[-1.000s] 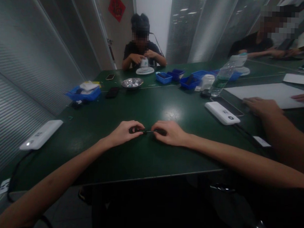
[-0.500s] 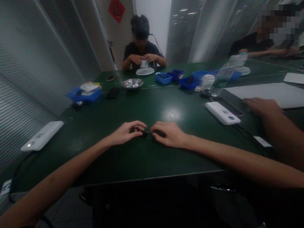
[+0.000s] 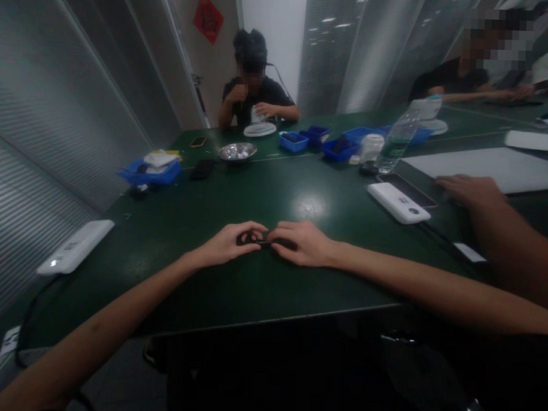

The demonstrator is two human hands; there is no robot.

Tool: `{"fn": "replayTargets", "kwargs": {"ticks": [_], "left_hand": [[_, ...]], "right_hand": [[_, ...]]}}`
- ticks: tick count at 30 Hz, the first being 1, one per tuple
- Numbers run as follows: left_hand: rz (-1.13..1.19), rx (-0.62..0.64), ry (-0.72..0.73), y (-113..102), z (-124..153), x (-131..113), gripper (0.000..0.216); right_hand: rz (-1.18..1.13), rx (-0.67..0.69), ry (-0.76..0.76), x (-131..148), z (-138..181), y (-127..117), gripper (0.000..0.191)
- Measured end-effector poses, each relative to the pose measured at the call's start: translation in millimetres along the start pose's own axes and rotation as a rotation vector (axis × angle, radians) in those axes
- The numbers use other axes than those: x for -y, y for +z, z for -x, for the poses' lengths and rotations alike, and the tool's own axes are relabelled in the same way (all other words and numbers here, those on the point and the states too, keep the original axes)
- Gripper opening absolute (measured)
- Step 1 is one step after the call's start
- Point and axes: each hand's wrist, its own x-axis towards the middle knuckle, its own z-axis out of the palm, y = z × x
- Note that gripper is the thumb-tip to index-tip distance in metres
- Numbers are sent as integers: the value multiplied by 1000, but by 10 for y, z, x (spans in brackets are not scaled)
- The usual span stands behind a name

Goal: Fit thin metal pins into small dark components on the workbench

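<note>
My left hand (image 3: 230,243) and my right hand (image 3: 303,242) meet just above the green table (image 3: 184,310), near its front edge. A small, thin dark piece (image 3: 264,242) spans the narrow space between their fingertips, and both hands pinch it. Its kind is too small and dim to make out. The fingers of each hand are curled, thumbs opposite the index fingers. Most of the piece is hidden by the fingertips.
White power banks with cables lie left (image 3: 77,246) and right (image 3: 400,203). Farther back are a metal bowl (image 3: 237,152), a blue basket (image 3: 151,174), a water bottle (image 3: 397,144) and a phone (image 3: 407,189). A co-worker's hand (image 3: 472,191) rests at right; another person sits opposite.
My hands have drawn slightly closer, so less of the thin piece shows between them. The person opposite has raised one hand toward their face.
</note>
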Motion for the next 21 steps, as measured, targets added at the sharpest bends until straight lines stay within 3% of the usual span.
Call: {"fn": "replayTargets", "kwargs": {"ticks": [8,21], "left_hand": [[-45,12,9,-34,28,-50,41],[87,26,-30,-20,25,66,41]], "right_hand": [[-2,-42,36,-36,38,-1,22],[-8,-48,32,-29,33,-8,22]]}}
